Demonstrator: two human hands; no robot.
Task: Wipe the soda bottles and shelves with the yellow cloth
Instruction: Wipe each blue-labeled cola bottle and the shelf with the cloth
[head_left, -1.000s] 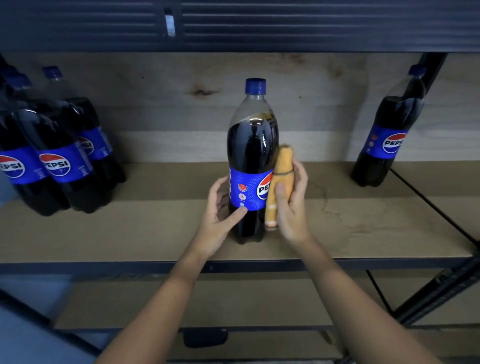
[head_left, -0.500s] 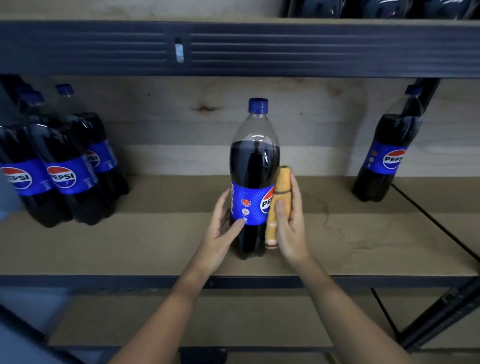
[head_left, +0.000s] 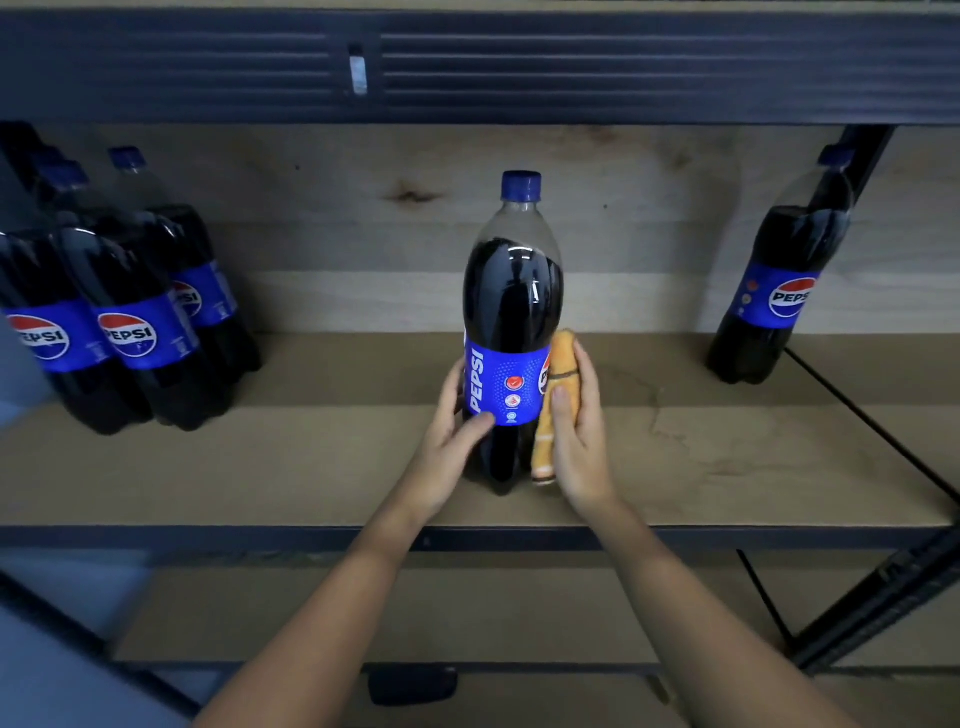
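Head: cloth (head_left: 557, 400) inside right grip (head_left: 579, 431)

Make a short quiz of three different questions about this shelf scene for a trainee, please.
1. True or false: the yellow folded cloth lies flat on the brown wooden shelf.
2. Which hand presses the cloth on the middle dark plastic soda bottle with blue label? A) left hand B) right hand
3. Fill in: the lone soda bottle at the far right has a ____ cap.

Key: 1 false; 2 B; 3 blue.
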